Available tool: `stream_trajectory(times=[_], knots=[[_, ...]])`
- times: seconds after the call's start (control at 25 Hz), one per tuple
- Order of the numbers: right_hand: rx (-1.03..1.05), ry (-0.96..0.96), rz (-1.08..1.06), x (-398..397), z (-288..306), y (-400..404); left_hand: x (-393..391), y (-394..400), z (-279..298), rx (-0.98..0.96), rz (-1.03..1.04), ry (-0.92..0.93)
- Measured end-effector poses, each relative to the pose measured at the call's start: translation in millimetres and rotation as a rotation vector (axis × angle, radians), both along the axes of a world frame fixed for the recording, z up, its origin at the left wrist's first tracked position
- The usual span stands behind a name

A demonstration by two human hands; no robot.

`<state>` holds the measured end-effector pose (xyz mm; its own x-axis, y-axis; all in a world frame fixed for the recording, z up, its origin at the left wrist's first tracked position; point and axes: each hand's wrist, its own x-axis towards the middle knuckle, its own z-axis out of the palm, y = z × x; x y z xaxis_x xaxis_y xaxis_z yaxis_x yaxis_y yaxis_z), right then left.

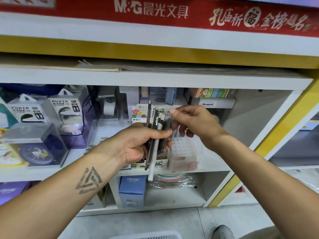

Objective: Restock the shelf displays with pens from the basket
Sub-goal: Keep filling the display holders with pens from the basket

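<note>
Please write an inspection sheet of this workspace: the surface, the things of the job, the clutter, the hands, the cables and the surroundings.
Surface: white shelf with open compartments, a yellow band above it.
Job's things: bundle of pens, dark ones and a white one, held upright in front of the shelf; white basket on the floor at the bottom edge, contents not visible.
Clutter: power bank boxes at left; pencil lead display box behind the pens; blue Cruhre box in a lower compartment.
Hands: left hand grips the bundle; right hand pinches one pen's top.
Cables: nothing seen.
Surroundings: red M&G banner above; grey floor; a shoe.
</note>
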<state>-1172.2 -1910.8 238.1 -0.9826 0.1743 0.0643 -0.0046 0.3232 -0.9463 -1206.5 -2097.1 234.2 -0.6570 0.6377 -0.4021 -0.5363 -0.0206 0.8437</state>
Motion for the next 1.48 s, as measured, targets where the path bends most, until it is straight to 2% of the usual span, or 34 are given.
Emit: stream_trajectory(times=[0.16,0.32,0.44,0.6,0.76,0.84,0.96,1.2,1.28,1.48], knots=[[-0.174,-0.094,0.039,5.2,2.0,-3.9,4.6,1.5,1.2,0.028,0.012,0.013],[-0.327,-0.062,0.011,8.1,9.0,2.5,3.9,-4.7,8.9,0.008,0.041,0.023],[-0.327,-0.015,0.032,6.3,13.3,3.3,-3.5,-17.2,15.9,-0.051,0.133,0.050],[-0.157,0.014,0.098,4.0,13.7,2.7,-17.2,-44.2,21.8,-0.125,0.252,0.094],[-0.033,0.025,0.203,3.5,12.9,-2.5,-20.3,-64.5,22.4,-0.155,0.266,0.059],[0.172,0.039,0.222,2.5,13.9,-6.2,-20.5,-70.6,21.3,-0.135,0.263,0.025],[0.564,0.103,0.138,-0.3,12.6,-9.6,-18.4,-75.4,19.0,-0.114,0.244,0.001],[0.954,0.174,0.217,-3.9,1.6,-8.4,-18.0,-73.6,11.0,-0.097,0.175,-0.041],[1.008,0.192,0.224,-3.6,0.6,-6.3,-18.4,-71.0,9.6,-0.076,0.149,-0.084],[0.965,0.200,0.239,0.5,-3.0,-6.5,-14.9,-63.8,6.3,-0.016,0.145,-0.134]])
